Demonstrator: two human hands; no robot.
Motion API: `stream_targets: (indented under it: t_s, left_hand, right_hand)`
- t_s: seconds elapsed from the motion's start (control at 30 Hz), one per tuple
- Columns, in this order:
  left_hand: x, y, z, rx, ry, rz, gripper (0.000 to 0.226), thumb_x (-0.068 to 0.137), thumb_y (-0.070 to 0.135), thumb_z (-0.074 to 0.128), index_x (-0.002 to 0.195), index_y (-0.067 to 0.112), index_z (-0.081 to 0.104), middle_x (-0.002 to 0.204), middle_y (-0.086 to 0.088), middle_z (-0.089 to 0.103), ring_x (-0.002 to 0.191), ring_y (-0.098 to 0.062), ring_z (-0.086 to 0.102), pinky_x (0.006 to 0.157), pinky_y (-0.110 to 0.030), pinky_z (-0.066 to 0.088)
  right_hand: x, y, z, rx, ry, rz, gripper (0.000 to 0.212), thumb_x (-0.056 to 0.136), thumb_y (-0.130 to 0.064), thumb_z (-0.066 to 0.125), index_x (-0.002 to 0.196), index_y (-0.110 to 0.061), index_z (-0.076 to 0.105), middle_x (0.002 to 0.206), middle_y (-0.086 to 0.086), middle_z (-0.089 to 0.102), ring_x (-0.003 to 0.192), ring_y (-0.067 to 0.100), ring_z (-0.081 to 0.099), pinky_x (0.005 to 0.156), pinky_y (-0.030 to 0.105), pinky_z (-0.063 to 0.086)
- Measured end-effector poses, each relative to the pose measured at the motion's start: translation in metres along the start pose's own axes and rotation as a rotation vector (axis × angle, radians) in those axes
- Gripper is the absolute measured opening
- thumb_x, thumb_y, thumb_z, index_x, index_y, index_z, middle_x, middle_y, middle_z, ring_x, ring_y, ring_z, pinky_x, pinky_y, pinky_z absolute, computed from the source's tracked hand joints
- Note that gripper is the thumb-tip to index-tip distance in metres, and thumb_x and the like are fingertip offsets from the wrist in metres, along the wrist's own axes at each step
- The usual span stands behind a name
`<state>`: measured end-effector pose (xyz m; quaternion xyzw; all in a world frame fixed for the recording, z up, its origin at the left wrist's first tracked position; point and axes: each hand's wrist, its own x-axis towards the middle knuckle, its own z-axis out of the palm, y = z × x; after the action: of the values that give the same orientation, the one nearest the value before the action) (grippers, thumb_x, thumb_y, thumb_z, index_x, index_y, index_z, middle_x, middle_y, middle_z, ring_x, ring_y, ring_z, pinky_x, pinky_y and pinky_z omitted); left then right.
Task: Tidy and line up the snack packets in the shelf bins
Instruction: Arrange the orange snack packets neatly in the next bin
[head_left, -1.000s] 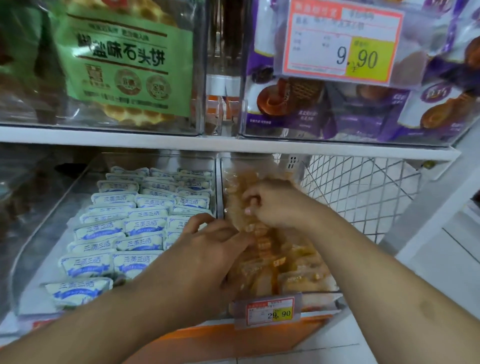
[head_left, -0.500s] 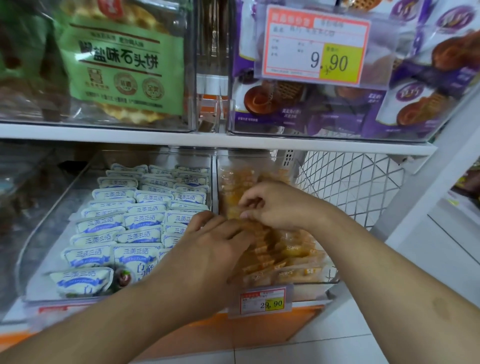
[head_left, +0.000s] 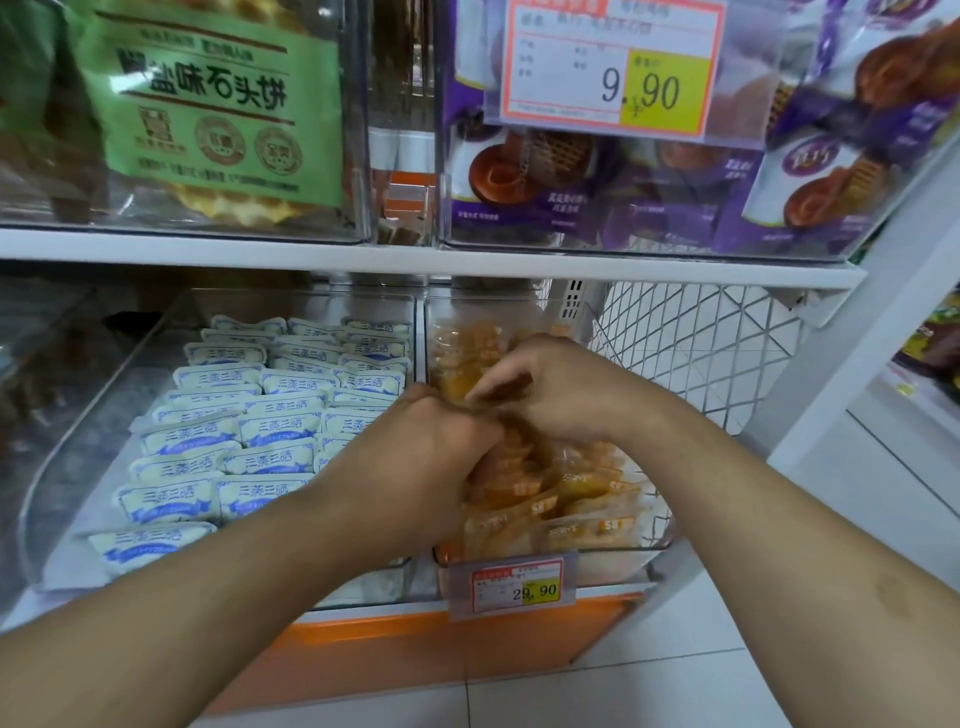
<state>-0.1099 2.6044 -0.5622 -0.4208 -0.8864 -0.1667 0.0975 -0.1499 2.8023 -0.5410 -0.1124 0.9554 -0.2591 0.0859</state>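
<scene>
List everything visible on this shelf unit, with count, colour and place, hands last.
White-and-blue packets: many, in rows, lower left clear bin.
Orange packets: many, jumbled, lower right clear bin.
Price tag 29.90: one, red and yellow, front of the lower right bin.
Green-label waffle bag: one, upper left bin.
Purple pastry bags: several, upper right bin.
Price tag 9.90: one, red and yellow, on the upper right bin.
Wire mesh panel: one, white, right of the orange packets.
Left hand: in the orange packets.
Right hand: in the orange packets, touching the left.
</scene>
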Motion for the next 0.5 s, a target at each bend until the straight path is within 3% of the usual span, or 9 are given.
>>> stream_targets:
  t_s: [0.17,0.27,0.4,0.47,0.5]
  left_hand:
    - [0.004,0.000,-0.003,-0.045,0.032,0.075,0.039,0.060,-0.004,0.059,0.064,0.032,0.046,0.062,0.016,0.046,0.062,-0.014,0.047,0.081,-0.014,0.029]
    - [0.005,-0.004,-0.003,-0.079,0.040,0.100,0.028,0.064,0.001,0.053,0.066,0.028,0.049,0.065,0.016,0.044,0.064,-0.008,0.041,0.083,-0.022,0.035]
    - [0.003,-0.013,-0.003,-0.063,-0.003,0.035,0.021,0.078,0.009,0.073,0.079,0.028,0.064,0.074,0.015,0.060,0.074,-0.006,0.048,0.080,-0.018,0.035]
    - [-0.001,-0.013,-0.003,-0.099,-0.024,0.002,0.010,0.086,0.022,0.065,0.090,0.030,0.069,0.088,0.016,0.066,0.086,-0.004,0.056,0.088,-0.021,0.041]
    - [-0.005,-0.011,-0.004,-0.134,-0.037,-0.019,0.016,0.090,0.030,0.056,0.093,0.031,0.071,0.096,0.016,0.067,0.093,-0.005,0.057,0.093,-0.026,0.043]
  right_hand:
    - [-0.003,0.002,0.000,0.050,0.005,0.006,0.017,0.093,-0.037,0.078,0.107,-0.046,0.079,0.108,-0.024,0.075,0.099,-0.003,0.067,0.094,0.028,0.058]
    - [-0.006,0.001,0.000,0.038,-0.020,0.018,0.027,0.097,-0.030,0.072,0.118,-0.048,0.074,0.120,-0.023,0.072,0.106,0.001,0.066,0.096,0.029,0.057]
    - [-0.013,0.000,0.001,-0.041,-0.061,0.028,0.060,0.099,-0.014,0.063,0.145,-0.051,0.054,0.150,-0.014,0.057,0.128,0.011,0.059,0.106,0.030,0.052]
    - [-0.018,0.001,0.000,-0.034,-0.005,0.024,0.058,0.102,-0.019,0.062,0.150,-0.048,0.049,0.156,-0.012,0.052,0.135,0.013,0.055,0.112,0.031,0.047]
    - [-0.023,0.002,-0.002,-0.002,0.046,0.023,0.051,0.103,-0.023,0.062,0.149,-0.044,0.052,0.154,-0.011,0.054,0.135,0.013,0.055,0.113,0.032,0.045]
